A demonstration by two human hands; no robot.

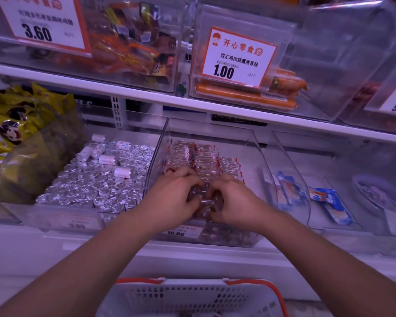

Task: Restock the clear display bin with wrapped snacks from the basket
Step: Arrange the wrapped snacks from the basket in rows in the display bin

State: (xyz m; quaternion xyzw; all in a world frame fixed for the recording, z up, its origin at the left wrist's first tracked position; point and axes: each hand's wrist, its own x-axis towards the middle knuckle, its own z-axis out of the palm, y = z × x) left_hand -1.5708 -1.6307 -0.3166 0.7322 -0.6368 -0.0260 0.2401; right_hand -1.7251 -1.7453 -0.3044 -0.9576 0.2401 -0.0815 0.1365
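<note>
A: It was a shop aisle, a white shelf overhead carrying clear boxes with price cards, and a lower tier of open bins beneath it. Where was the stock?

B: In the clear display bin, right under both hands. Rows of wrapped snacks stood packed just beyond the fingertips, and a looser handful lay beneath the palms at the near end. The basket sat well below the wrists, nearest the camera; what remained in it could not be made out.

A: And the grip?

B: The left hand had its fingers curled down over a cluster of dark wrapped pieces. The right hand was curled the same way on the same cluster, thumb tucked in. Both clenched around snacks, the hands almost touching each other.

A: What did you think could go wrong?

B: My guess: letting go unevenly would have tipped the neat rows just past the knuckles. The slick wrappers could also have slid over the low front lip by the price label and dropped toward the basket or the floor.

A: Anything to the sides?

B: The foil-wrapped rolls lay left of the left hand and the blue packets right of the right hand, so a stray piece could have landed in the wrong bin.
</note>
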